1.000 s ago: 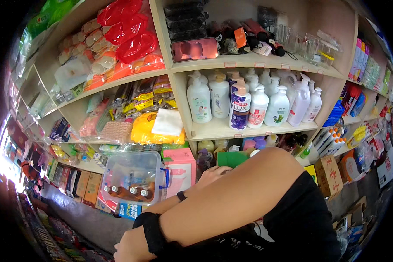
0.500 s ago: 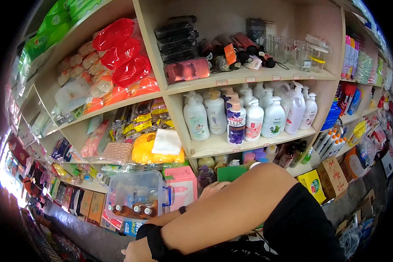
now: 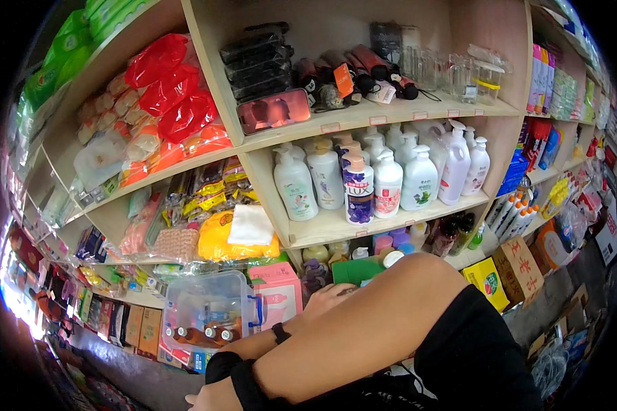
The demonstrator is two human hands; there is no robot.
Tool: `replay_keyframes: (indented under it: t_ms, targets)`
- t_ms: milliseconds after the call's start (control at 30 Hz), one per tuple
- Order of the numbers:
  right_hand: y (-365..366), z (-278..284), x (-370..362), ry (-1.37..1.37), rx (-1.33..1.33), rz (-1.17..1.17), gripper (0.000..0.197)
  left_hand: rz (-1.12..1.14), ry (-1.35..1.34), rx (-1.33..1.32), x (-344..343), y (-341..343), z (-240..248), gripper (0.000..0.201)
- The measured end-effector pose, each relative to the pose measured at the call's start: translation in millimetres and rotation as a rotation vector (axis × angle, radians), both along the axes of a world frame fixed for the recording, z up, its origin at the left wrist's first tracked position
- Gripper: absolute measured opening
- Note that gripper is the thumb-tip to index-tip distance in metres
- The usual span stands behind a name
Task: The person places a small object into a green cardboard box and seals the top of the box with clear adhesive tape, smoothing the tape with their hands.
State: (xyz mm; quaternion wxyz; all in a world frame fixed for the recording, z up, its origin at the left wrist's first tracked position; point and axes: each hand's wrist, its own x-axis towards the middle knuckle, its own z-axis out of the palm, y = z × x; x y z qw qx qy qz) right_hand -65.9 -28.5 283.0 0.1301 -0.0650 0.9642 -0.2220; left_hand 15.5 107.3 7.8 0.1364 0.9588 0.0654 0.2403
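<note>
Reaching across the lower middle of the frame, a bare forearm with a black wristband leads to one hand, which rests by the green carton and the pink cardboard box on the low shelf. Its fingers look loosely curled with nothing seen clamped between them, though the knee in black shorts hides part of it, and which arm it belongs to cannot be told for certain. A second hand sits at the bottom edge, lower left of centre, behind a wide black wrist wrap; only its back shows, so whether its fingers are apart or together cannot be told. Just left of the pink box stands a clear plastic storage box with a blue latch, small brown bottles inside. Above, centre frame, a shelf carries white pump bottles of lotion. Upper left, red plastic bags lie on a higher shelf.
</note>
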Motion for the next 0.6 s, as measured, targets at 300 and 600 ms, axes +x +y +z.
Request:
replay_keyframes:
  t_ms: [300, 600]
  targets:
    - [-6.9, 3.4, 30.0, 0.400, -0.131, -0.059, 0.055, 0.020, -0.018, 0.028, -0.3, -6.9, -13.8, 0.058]
    - [-18.0, -11.2, 46.2, 0.446, -0.148, -0.015, 0.050, -0.003, -0.068, 0.108, 4.6, -3.3, -13.5, 0.061]
